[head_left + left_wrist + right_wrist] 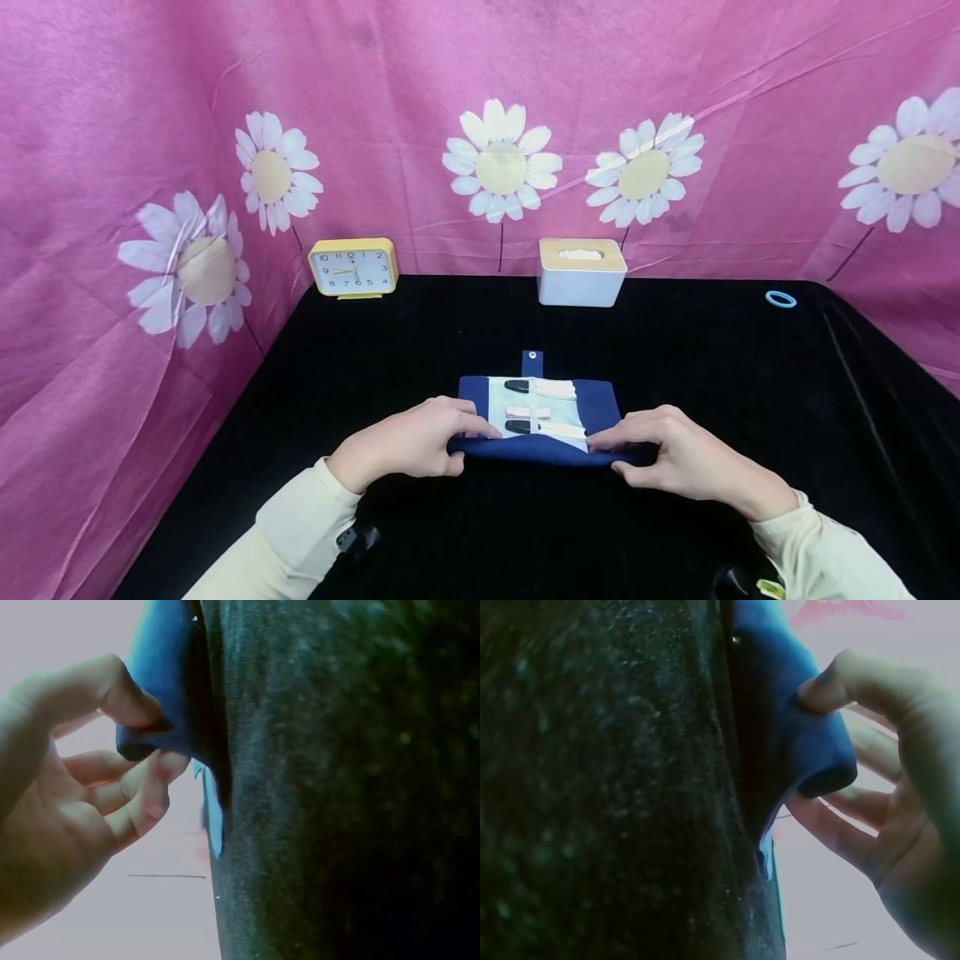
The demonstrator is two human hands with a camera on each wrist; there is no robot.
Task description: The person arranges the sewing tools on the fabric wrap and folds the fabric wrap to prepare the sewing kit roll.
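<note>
A navy-blue cloth roll-up pouch [597, 404] lies partly unrolled on the black cloth, its pale lining facing up. An elastic band across the lining holds a black-and-white slim tool [555, 389], a second such tool [561, 430] and a short pale piece [517, 412]; their exact kinds are unclear. My left hand [420, 437] pinches the left end of the pouch's curled near edge, thumb outside. At the right end, my right hand [675, 450] grips the same fold between thumb and fingers. Both wrist views show the rolled blue edge [169, 667] raised between thumb and fingers.
From the pouch's far side a strap [532, 365] with a metal snap points away. Farther back stand a yellow alarm clock [354, 268] on the left and a white tissue box [577, 287] with a wooden lid. A blue ring [781, 299] lies far right. Pink flowered cloth [405, 167] hangs behind.
</note>
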